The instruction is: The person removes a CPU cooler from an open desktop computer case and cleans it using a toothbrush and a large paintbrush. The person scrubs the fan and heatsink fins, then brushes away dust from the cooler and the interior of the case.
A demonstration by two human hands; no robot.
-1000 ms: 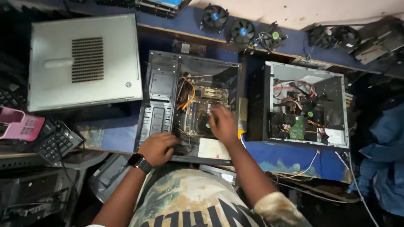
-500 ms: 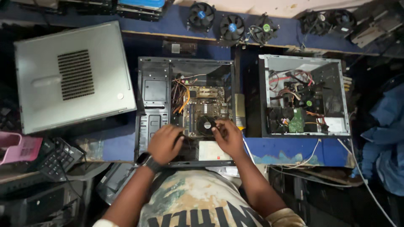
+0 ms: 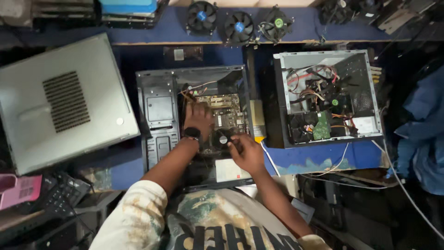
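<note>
Open computer case (image 3: 159, 115) on table (image 3: 323, 159): left hand (image 3: 199, 118) flat on motherboard (image 3: 226, 111), holding nothing; right hand (image 3: 247, 150) grasping cooler fan (image 3: 222, 138). Risk: a slip could snag loose cables or bend board parts.

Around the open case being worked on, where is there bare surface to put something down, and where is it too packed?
Bare blue table shows left of the open case, below the grey side panel, and in the strip behind the case, before the three loose fans. Crowded: inside the case, where the left hand and right hand work, and the narrow gap to the second case.
</note>
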